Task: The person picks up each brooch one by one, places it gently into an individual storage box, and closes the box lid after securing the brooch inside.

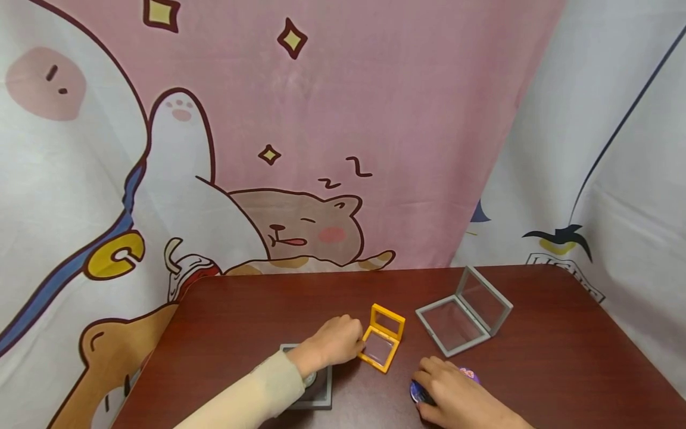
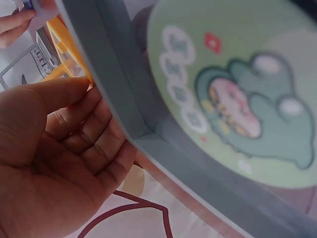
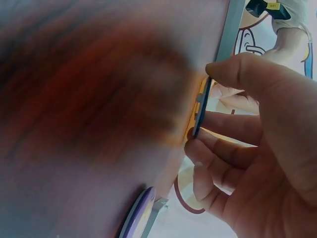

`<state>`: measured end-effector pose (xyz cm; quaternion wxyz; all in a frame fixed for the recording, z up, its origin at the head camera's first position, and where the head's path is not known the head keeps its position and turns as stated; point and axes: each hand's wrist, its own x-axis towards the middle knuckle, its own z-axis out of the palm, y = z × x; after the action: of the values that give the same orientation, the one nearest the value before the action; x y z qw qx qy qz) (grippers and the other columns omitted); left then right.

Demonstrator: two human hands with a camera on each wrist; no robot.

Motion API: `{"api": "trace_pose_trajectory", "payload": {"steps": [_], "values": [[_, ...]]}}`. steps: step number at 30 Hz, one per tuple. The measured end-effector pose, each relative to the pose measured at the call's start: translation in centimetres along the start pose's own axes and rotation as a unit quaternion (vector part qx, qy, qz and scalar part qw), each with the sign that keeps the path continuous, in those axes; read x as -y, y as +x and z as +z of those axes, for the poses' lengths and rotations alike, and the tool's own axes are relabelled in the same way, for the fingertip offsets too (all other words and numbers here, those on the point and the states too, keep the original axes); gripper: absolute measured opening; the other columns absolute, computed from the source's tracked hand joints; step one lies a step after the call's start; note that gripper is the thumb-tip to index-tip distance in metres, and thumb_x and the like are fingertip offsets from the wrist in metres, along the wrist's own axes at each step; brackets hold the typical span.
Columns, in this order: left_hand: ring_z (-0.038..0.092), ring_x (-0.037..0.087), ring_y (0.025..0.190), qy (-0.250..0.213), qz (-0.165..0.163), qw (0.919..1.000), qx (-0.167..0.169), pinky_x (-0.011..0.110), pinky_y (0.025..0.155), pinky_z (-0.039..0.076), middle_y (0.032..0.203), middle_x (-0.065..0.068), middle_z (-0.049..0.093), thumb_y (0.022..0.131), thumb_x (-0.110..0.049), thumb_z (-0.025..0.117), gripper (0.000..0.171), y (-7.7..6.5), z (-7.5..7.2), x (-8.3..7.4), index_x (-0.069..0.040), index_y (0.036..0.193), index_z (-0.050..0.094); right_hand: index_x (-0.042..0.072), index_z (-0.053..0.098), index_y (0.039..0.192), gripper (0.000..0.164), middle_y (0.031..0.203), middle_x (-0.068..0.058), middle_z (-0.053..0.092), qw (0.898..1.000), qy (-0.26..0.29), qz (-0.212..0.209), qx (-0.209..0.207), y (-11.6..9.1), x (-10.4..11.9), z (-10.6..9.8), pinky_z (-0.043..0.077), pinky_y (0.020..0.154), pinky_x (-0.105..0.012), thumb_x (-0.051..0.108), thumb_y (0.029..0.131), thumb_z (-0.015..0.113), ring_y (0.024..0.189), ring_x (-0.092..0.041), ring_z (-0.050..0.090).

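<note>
My left hand (image 1: 336,341) reaches over a grey frame (image 1: 316,407) and pinches the left edge of a small yellow frame (image 1: 389,313) between thumb and fingertips. The yellow frame stands hinged open on the table. Inside the grey frame, behind a clear film, is a green round badge (image 2: 223,99) with a cartoon figure; my forearm partly covers it in the head view. My right hand (image 1: 447,386) grips a dark blue round badge (image 1: 417,392) by its rim, seen edge-on in the right wrist view between thumb and fingers. A purple round badge (image 1: 470,374) lies beside that hand, partly hidden.
A larger grey hinged frame (image 1: 468,345) stands open at the back right of the brown table (image 1: 568,333). Cartoon-printed cloth (image 1: 418,119) hangs behind the table and at its sides.
</note>
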<state>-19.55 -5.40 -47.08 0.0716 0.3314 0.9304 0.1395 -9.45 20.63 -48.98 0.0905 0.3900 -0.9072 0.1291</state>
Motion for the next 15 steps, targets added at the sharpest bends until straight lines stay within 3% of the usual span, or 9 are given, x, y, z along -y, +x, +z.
{"api": "trace_pose_trajectory", "payload": {"steps": [5,9,15], "values": [[0.029,0.002,0.042,-0.007,-0.006,1.0000,0.000,0.019,0.043,0.029,0.048,-0.013,0.029,0.096,-0.013,0.073,0.048,-0.5,0.0,-0.2,-0.019,0.054,0.051,0.015,0.070,0.096,0.023,0.092,0.014,0.048,1.000,0.006,0.015,-0.013,0.2,0.2,-0.4,0.048,0.069,-0.028,0.027,0.083,0.084,0.082,-0.002,0.046],[0.030,0.004,0.044,0.008,0.007,0.9999,-0.010,0.021,0.046,0.030,0.047,-0.013,0.029,0.093,-0.013,0.074,0.048,-0.8,-0.1,-0.3,-0.019,0.053,0.049,0.012,0.073,0.106,0.027,0.101,0.011,0.055,0.999,0.016,0.044,-0.010,0.3,0.4,-0.9,0.052,0.073,-0.030,0.028,0.087,0.083,0.089,-0.003,0.052],[0.031,0.006,0.046,0.027,0.017,0.9994,-0.013,0.024,0.052,0.031,0.046,-0.013,0.030,0.093,-0.015,0.074,0.047,-1.2,0.0,-0.5,-0.019,0.053,0.049,0.005,0.074,0.110,0.036,0.105,0.006,0.059,0.996,-0.003,0.035,-0.081,0.8,0.6,-1.0,0.053,0.071,-0.028,0.023,0.082,0.087,0.091,-0.006,0.054]]}}
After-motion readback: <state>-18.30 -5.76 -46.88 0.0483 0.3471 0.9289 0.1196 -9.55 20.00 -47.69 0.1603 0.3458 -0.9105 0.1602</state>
